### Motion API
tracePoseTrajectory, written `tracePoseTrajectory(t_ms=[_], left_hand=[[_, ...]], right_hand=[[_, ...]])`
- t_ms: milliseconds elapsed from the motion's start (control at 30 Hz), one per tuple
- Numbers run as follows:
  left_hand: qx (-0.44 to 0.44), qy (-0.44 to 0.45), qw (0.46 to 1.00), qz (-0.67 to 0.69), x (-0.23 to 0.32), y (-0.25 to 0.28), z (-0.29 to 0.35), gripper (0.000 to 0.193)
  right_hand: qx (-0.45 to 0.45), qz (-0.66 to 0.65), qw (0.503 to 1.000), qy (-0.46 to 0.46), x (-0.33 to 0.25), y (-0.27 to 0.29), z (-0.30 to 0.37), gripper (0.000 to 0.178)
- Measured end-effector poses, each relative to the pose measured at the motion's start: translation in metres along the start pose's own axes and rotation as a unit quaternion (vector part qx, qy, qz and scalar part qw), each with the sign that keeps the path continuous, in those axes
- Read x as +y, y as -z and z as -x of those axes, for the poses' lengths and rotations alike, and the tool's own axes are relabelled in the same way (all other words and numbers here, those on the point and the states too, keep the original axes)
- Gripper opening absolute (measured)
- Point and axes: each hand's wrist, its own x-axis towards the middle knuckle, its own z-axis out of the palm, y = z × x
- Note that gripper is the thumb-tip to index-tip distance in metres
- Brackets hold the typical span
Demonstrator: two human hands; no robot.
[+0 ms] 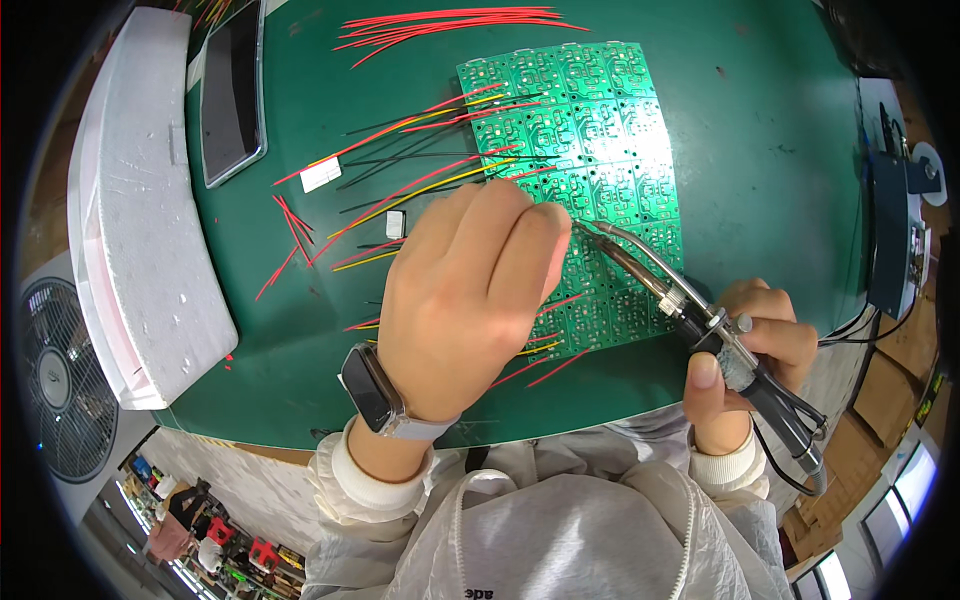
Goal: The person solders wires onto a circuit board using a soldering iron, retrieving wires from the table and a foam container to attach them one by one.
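Observation:
My right hand [772,335] grips a soldering iron [690,318] with a thin metal feed tube clamped along it. The iron's tip points left and meets the green circuit board panel [615,185] just beside my left fingertips. My left hand [462,270], with a smartwatch on its wrist, is closed in a pinch over the panel; whatever lies between its fingers is hidden. Red, yellow and black wires [420,190] run from the panel's left part out over the mat, some passing beneath my left hand. Several short red wires [535,372] stick out at the near edge.
A bundle of red wires [450,22] lies at the far side of the green mat [770,180]. Loose red wires [292,235] and small white pieces [321,174] rest at left. A phone [232,95], a white foam block [150,220] and a fan [65,370] stand further left.

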Motion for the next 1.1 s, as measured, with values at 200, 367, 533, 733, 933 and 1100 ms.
tracePoseTrajectory(t_ms=[200,367,533,733,933,1100], left_hand=[[0.017,-0.028,0.999,-0.007,-0.0007,-0.001,0.0001,0.02],[0.006,0.017,0.999,0.028,-0.0002,-0.0002,0.0005,0.019],[-0.003,0.031,0.998,0.046,-0.0022,0.0003,0.0009,0.018],[-0.014,0.011,0.999,0.034,0.0003,0.0027,-0.0035,0.018],[-0.013,0.013,0.999,0.029,0.001,-0.0012,-0.0025,0.018],[-0.01,0.023,0.999,0.037,0.0028,0.0006,-0.0016,0.018]], right_hand=[[0.023,0.007,1.0,0.006,-0.0002,-0.003,0.0007,0.035],[0.02,-0.001,1.0,0.009,-0.0003,-0.001,-0.001,0.035],[0.019,0.004,1.0,0.004,-0.0003,-0.0037,-0.0004,0.035],[0.016,0.003,1.0,0.013,-0.0007,-0.0032,-0.0001,0.035],[0.017,0.003,0.999,0.045,-0.0003,-0.0056,-0.0004,0.033],[0.022,0.01,0.998,0.05,-0.0003,-0.0053,0.0001,0.033]])
